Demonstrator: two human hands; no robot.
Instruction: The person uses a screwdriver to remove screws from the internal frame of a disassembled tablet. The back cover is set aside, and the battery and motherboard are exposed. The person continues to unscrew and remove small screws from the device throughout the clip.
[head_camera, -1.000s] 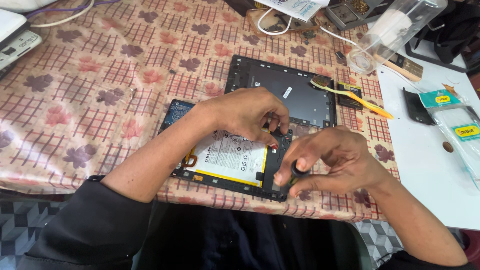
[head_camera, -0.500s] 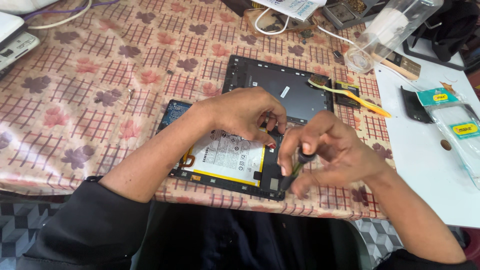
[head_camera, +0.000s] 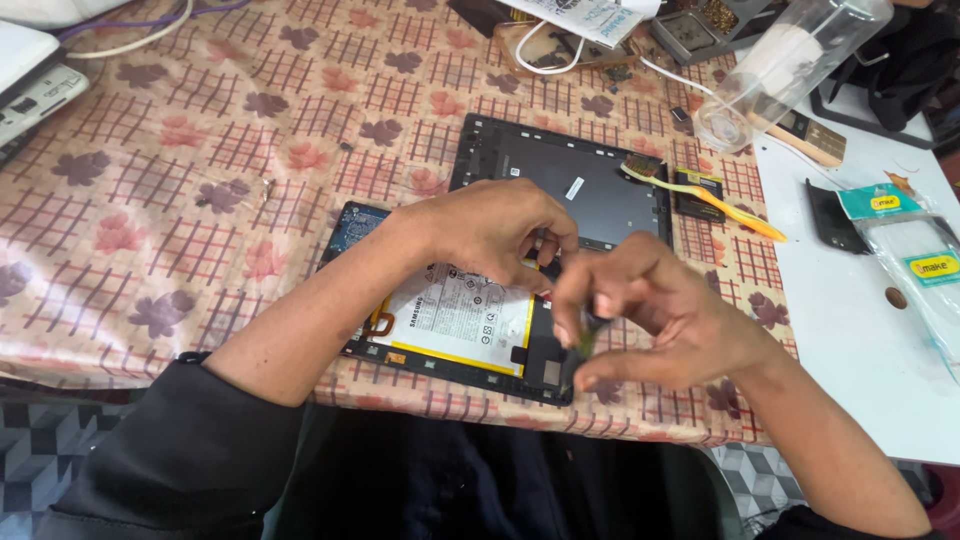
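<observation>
The right hand (head_camera: 660, 320) pinches a small dark-green tool (head_camera: 585, 343), blurred, between thumb and curled fingers, its tip on the near right edge of the opened tablet (head_camera: 450, 320). The left hand (head_camera: 495, 225) presses its bent fingers onto that flat black frame, above the glossy white, yellow-edged battery (head_camera: 455, 320), on the floral-checked cloth surface (head_camera: 200, 180)

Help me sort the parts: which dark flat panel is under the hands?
The nearer one, the opened tablet with the white battery showing; the plain back cover lies beyond, untouched.
</observation>
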